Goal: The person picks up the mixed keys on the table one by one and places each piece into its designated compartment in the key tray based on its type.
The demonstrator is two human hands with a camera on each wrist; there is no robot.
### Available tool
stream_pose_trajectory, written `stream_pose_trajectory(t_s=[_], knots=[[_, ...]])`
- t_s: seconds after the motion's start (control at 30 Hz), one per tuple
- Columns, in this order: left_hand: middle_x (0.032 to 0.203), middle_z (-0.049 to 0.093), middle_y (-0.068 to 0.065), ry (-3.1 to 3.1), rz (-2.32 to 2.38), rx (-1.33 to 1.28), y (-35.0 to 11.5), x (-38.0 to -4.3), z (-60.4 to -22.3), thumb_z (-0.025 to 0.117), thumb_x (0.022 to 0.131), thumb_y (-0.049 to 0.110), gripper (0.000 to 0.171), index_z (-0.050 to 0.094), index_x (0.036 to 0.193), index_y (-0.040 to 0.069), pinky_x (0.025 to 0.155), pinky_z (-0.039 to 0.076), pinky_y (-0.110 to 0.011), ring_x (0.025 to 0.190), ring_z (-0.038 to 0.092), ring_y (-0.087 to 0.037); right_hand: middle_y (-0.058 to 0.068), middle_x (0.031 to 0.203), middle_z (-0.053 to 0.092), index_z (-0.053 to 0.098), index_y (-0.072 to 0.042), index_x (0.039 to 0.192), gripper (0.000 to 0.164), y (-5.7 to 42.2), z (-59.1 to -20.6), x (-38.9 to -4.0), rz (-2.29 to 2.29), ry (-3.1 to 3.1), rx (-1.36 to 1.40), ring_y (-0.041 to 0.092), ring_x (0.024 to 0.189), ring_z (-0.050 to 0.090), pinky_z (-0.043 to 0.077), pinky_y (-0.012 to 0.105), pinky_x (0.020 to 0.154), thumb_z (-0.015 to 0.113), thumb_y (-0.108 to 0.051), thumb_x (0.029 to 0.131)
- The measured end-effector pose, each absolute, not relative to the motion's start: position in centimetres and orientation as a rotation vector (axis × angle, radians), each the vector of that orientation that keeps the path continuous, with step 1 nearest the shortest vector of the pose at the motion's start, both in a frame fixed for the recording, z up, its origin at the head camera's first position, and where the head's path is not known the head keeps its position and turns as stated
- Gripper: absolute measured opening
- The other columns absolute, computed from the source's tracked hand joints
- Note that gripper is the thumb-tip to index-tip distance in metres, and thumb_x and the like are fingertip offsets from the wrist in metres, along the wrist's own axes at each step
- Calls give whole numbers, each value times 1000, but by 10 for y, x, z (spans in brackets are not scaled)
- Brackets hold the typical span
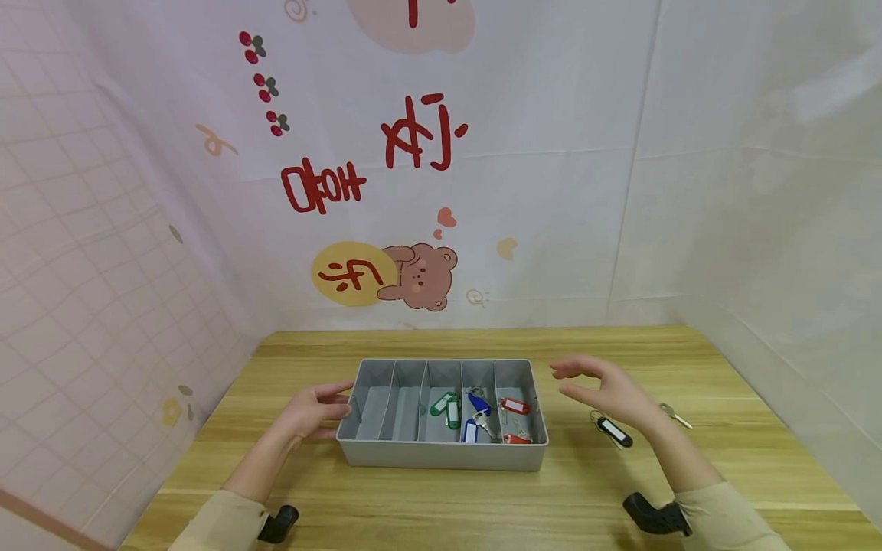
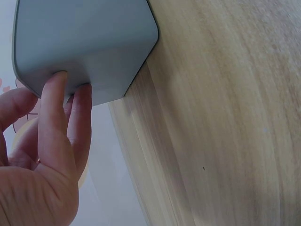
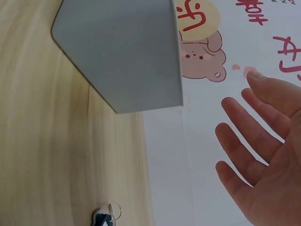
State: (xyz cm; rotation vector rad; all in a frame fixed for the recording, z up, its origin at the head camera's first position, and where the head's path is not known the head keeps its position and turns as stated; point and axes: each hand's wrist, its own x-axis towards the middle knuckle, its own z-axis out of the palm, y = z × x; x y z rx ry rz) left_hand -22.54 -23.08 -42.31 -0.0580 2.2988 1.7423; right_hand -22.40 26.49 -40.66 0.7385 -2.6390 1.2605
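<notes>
A grey divided box point(image 1: 441, 457) stands on the table. My left hand point(image 1: 305, 412) is at its left end; in the left wrist view the fingertips point(image 2: 59, 77) touch the end wall, the fingers fairly straight. Two green key tags point(image 1: 452, 414) lie in the middle compartment. To their right are two blue key tags point(image 1: 471, 431) with keys, then two red key tags point(image 1: 515, 406) in the rightmost compartment. Beyond the box's right end, my right hand point(image 1: 609, 386) hovers with spread fingers and nothing in it.
Near my right forearm a black key tag point(image 1: 615, 432) with a ring lies on the wooden table point(image 1: 441, 509). A key point(image 1: 676, 415) rests farther right, past that wrist. A white printed sheet point(image 1: 551, 191) hangs behind and at both sides.
</notes>
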Motion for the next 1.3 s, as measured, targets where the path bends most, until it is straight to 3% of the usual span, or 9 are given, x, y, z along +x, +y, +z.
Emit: stream_pose_trajectory(t_s=[0.3, 0.53, 0.83, 1.3], knots=[[127, 57, -27, 2290, 1742, -65, -231, -225, -422, 65, 92, -3, 57, 46, 146, -2, 73, 59, -44, 97, 67, -30, -7, 114, 69, 67, -19, 124, 32, 280, -415, -225, 1232, -2666, 743, 17, 111, 61, 45, 38, 98, 72, -18, 93], [128, 57, -28, 2292, 1741, -61, -231, -224, -421, 65, 92, -3, 57, 45, 146, -3, 74, 59, -46, 99, 66, -31, 4, 121, 68, 67, -15, 125, 34, 294, -425, -228, 1171, -2680, 782, 20, 112, 59, 46, 47, 96, 73, -16, 92], [128, 56, -29, 2287, 1744, -52, -231, -224, -421, 64, 93, -3, 56, 45, 146, -3, 75, 59, -46, 99, 66, -32, 8, 123, 66, 66, -8, 126, 40, 311, -438, -232, 1076, -2711, 810, 32, 109, 60, 48, 54, 90, 76, -9, 88], [130, 55, -30, 2321, 1713, -54, -232, -226, -421, 65, 92, -2, 56, 47, 145, -3, 74, 59, -46, 100, 66, -31, 14, 125, 64, 65, -2, 126, 44, 325, -449, -239, 1078, -2823, 820, 41, 110, 58, 44, 64, 90, 78, -16, 86]])
